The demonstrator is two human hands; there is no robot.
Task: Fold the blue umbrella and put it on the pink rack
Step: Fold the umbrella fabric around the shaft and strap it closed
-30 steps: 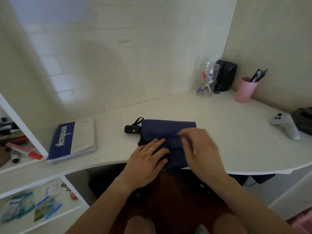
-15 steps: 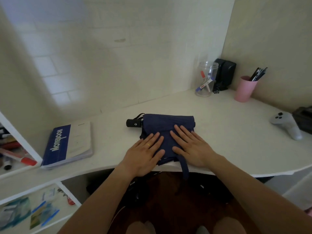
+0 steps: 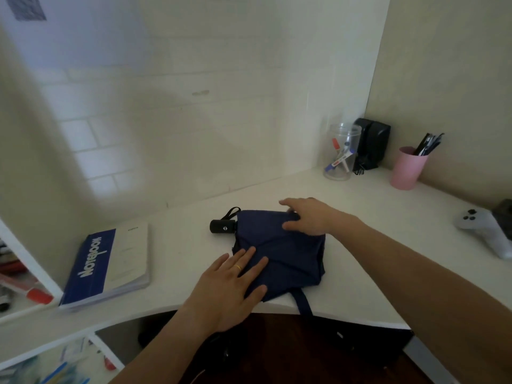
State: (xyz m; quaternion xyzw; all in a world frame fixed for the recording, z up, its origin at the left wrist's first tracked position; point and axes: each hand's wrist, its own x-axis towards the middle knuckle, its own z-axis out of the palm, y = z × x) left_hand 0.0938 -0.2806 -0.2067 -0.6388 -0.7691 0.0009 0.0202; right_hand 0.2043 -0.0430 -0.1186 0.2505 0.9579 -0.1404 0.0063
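Your left hand (image 3: 232, 286) presses flat w/ straight fingers on the near side of the collapsed navy-blue fabric umbrella (image 3: 279, 252), right hand (image 3: 306, 216) curled over its far edge, umbrella lying on the white desk (image 3: 360, 217) nr the front edge.

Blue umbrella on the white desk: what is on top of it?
Both hands rest on the flattened dark blue fabric umbrella: left hand flat on its near part, right hand at its far edge. The fabric beneath them is hidden.
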